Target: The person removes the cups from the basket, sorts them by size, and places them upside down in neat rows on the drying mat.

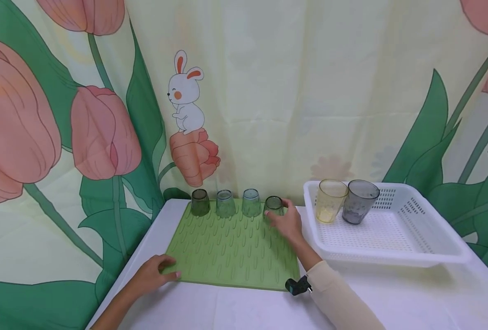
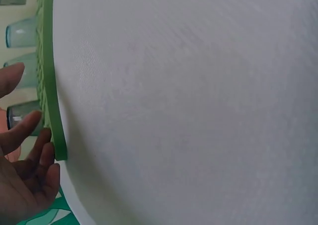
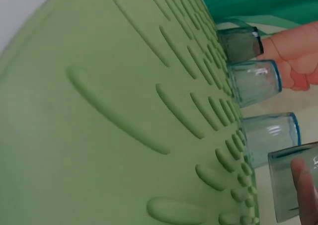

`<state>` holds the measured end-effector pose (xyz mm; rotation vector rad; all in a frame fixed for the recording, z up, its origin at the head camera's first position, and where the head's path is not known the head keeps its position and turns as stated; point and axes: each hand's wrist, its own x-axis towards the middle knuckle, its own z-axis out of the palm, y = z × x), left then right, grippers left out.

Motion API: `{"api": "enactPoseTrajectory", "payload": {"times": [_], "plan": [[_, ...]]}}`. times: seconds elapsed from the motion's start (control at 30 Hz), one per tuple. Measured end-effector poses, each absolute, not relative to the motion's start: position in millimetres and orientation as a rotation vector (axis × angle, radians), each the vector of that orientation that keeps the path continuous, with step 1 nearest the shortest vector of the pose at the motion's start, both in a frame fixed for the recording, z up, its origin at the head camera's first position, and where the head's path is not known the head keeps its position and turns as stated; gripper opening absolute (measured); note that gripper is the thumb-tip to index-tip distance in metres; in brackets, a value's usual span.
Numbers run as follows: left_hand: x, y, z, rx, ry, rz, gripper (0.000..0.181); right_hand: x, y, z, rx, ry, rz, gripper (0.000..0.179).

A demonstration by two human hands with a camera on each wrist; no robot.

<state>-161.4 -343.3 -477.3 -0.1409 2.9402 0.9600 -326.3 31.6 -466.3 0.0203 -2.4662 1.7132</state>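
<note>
My right hand [image 1: 287, 223] grips a grey glass [image 1: 274, 205] at the right end of a row on the green ridged drying mat [image 1: 231, 256]. In the right wrist view a fingertip [image 3: 304, 185] lies along this glass [image 3: 285, 192], and a small gap shows between it and the mat. Left of it stand a bluish glass [image 1: 251, 204], a greenish glass [image 1: 226, 205] and a dark grey glass [image 1: 200, 203], narrower ends up. My left hand [image 1: 150, 275] rests at the mat's near left corner, fingers loosely bent beside its edge [image 2: 49, 86].
Right of the mat is a white plastic basket [image 1: 392, 256]. A yellow glass [image 1: 328, 201] and a grey-purple glass [image 1: 360, 201] lean in its left end. A patterned curtain [image 1: 268, 91] hangs behind the white table [image 1: 235, 309]. A small black device [image 1: 297, 286] is at my right wrist.
</note>
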Motion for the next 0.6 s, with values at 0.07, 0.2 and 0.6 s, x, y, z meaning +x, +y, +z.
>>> {"api": "enactPoseTrajectory", "payload": {"times": [0.07,0.2,0.6], "plan": [[-162.0,-346.1,-478.6,-0.137,2.949,0.952,0.05,-331.1,31.5,-467.4,0.001,-2.469,1.701,0.076],[-162.6,-350.4,-479.5,-0.108,2.962,0.947,0.048,-339.2,30.0,-468.6,-0.035,-2.47,1.686,0.075],[-161.9,-350.7,-480.9,-0.076,2.961,0.947,0.045,-361.9,24.3,-472.8,-0.177,-2.526,1.589,0.075]]}}
